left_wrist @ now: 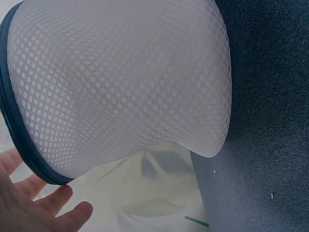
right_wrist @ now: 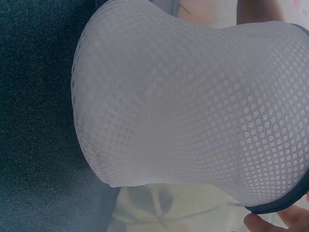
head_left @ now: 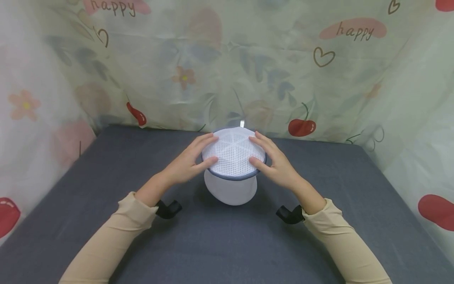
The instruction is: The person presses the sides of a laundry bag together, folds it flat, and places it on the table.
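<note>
A white mesh laundry bag (head_left: 232,152) with a dark blue rim stands upright on the grey cloth in the head view. Its rounded top faces up, and a small white tab (head_left: 242,124) sticks up behind it. My left hand (head_left: 188,159) touches the top from the left, thumb and fingertips spread over the mesh. From the right, my right hand (head_left: 274,159) touches it in the same way. Lower fingers (left_wrist: 58,198) lie at the blue rim in the left wrist view. Honeycomb mesh sides (right_wrist: 159,106), narrowed at the waist, fill much of the right wrist view.
Dark grey cloth (head_left: 230,244) covers the table. Printed curtains (head_left: 227,71) with cherries, hearts and leaves hang behind it and along both sides. A black strap piece (head_left: 169,209) sits under the left wrist, another black piece (head_left: 290,215) under the right.
</note>
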Demonstrator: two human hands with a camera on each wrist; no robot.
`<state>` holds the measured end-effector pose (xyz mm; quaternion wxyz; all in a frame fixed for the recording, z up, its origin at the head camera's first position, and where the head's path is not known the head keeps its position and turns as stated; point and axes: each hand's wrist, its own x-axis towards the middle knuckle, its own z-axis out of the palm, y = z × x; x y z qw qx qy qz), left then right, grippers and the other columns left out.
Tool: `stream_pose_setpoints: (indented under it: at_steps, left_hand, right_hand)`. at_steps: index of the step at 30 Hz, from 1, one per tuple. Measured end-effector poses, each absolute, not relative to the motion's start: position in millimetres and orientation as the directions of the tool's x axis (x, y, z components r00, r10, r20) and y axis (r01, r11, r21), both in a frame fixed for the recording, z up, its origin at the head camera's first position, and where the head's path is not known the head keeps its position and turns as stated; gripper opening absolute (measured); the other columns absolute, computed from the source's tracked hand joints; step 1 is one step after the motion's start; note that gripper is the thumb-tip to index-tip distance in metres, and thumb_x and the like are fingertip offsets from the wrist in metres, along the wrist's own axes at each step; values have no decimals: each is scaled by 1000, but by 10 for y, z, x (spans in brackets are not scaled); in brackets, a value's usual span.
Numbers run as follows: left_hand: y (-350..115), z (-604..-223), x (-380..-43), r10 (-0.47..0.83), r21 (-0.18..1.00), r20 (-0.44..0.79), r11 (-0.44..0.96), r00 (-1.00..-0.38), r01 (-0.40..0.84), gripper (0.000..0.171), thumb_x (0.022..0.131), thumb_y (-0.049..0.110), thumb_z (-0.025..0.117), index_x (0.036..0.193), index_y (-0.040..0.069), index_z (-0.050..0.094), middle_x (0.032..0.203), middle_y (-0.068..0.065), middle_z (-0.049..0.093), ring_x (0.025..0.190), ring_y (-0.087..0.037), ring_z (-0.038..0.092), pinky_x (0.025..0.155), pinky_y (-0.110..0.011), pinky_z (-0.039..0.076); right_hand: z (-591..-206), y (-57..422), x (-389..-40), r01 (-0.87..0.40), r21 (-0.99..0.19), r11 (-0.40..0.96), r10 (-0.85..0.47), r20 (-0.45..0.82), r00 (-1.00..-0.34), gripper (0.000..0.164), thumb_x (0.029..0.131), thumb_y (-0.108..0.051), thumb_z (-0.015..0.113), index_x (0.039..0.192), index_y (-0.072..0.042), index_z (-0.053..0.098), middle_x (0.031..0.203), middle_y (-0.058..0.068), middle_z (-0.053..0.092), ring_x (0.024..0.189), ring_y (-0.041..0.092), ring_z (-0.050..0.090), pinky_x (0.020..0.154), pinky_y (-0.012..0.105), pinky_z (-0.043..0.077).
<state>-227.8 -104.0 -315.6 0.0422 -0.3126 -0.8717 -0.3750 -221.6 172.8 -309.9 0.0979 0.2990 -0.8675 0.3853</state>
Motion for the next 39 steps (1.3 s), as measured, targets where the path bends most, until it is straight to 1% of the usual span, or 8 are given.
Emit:
stream_pose_setpoints:
  at_steps: [3,10,25,30,39]
  left_hand:
    - [-1038,-3160,-2278,513,627,310,523,-801,578,58,94,29,55,146,16,32,154,-7,23,143,-25,22,113,-52,23]
    - [-1036,-3165,-2278,515,625,308,525,-800,578,58,94,28,55,145,14,32,154,-8,23,142,-26,22,113,-52,24]
    - [-1040,-3191,-2284,524,627,305,518,-795,581,58,94,28,54,146,14,31,154,-8,22,143,-26,21,113,-52,23]
    - [-1038,-3191,-2279,519,633,285,529,-806,565,59,94,29,55,146,15,31,155,-8,20,143,-27,21,113,-53,24]
    - [-1036,-3192,-2258,508,646,217,566,-834,513,62,94,34,54,147,18,28,156,-8,15,143,-28,19,112,-55,24]
  right_hand:
    - [-3102,1728,-2215,-591,-611,527,-442,397,-805,55,89,-15,60,140,-9,41,152,17,27,142,31,23,111,58,22]
    - [-3101,1725,-2202,-577,-616,536,-439,381,-814,56,89,-16,60,141,-10,41,153,14,26,142,30,24,111,57,23]
    - [-3125,1739,-2206,-569,-617,544,-449,358,-818,58,88,-16,60,142,-11,39,154,12,24,143,30,23,111,58,23]
    - [-3133,1743,-2211,-570,-613,547,-455,354,-817,58,89,-16,60,142,-11,38,154,15,24,143,32,22,110,59,22]
    - [-3163,1755,-2212,-565,-602,565,-455,343,-821,59,89,-16,60,143,-11,37,155,14,22,143,32,20,111,60,21]
